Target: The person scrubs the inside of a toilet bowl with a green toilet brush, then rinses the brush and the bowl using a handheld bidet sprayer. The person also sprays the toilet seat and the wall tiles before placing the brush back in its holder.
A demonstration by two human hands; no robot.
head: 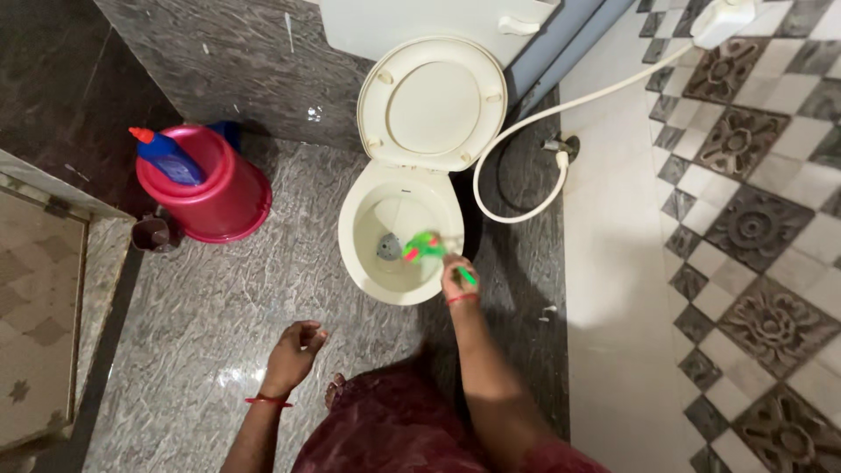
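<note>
the right hand is closed around the green handle of a toilet brush, whose green and pink head is blurred with motion inside the cream toilet bowl, just right of the dark drain opening at the bottom. the grip is a full fist on the handle, near the bowl's right rim. the left hand holds nothing; its fingers are loosely curled, half open, hanging over the grey marbled floor nearer and to the left of the bowl, touching no object

what could go wrong, as a judgement: the brush head moves fast, so water could flick out over the rim onto the floor or the dark red garment at the near edge. the floor shines as if wet near the left hand, and a slip there seems possible since the person leans forward with no support. the raised seat and lid lean back against the tank; a knock could bring them down onto the wrist. the white hose loops on the right, close to the bowl, and a wide swing might snag it

to the far left a red bucket stands upturned, with a blue bottle with a red cap lying on it, well apart from both hands
</note>
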